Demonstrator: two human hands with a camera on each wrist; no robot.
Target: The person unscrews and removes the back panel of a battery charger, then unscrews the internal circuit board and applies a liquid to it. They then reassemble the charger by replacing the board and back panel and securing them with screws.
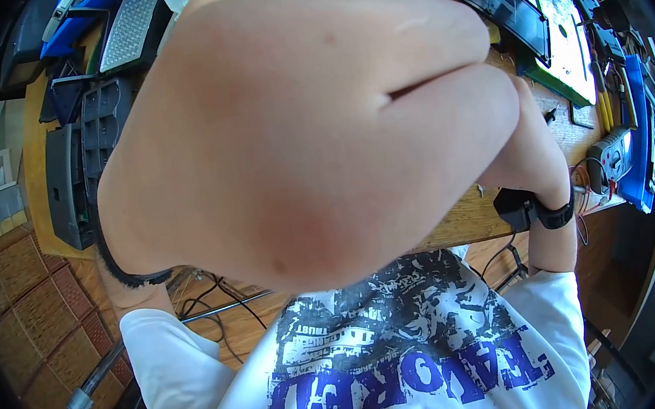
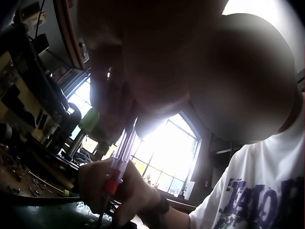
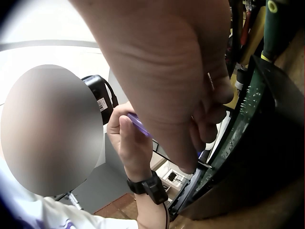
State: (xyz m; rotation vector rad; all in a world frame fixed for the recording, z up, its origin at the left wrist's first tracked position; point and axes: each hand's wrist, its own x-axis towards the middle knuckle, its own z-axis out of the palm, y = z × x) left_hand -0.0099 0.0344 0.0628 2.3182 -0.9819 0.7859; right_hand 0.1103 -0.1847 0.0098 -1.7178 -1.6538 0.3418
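My left hand [image 1: 297, 136] looms close to the head camera and covers most of the work. In the left wrist view a screwdriver [image 2: 125, 148] with a clear purple handle and a red collar slants downward. The left hand grips its upper end; in the right wrist view that hand [image 3: 133, 148] is curled round the purple handle [image 3: 139, 125]. My right hand [image 2: 107, 183] holds the screwdriver lower down, around the collar and shaft. From its own wrist camera, the right fingertips [image 3: 190, 164] are close over a green circuit board [image 3: 243, 114] with solder points.
A grey compartment tray [image 1: 102, 120] lies at the bench's left. At the right are a bright green-edged panel [image 1: 555, 33], a multimeter [image 1: 614, 152] and a blue bin [image 1: 635, 135]. A green-handled tool [image 3: 276, 28] is beside the board. Cables [image 1: 211, 302] hang below the bench.
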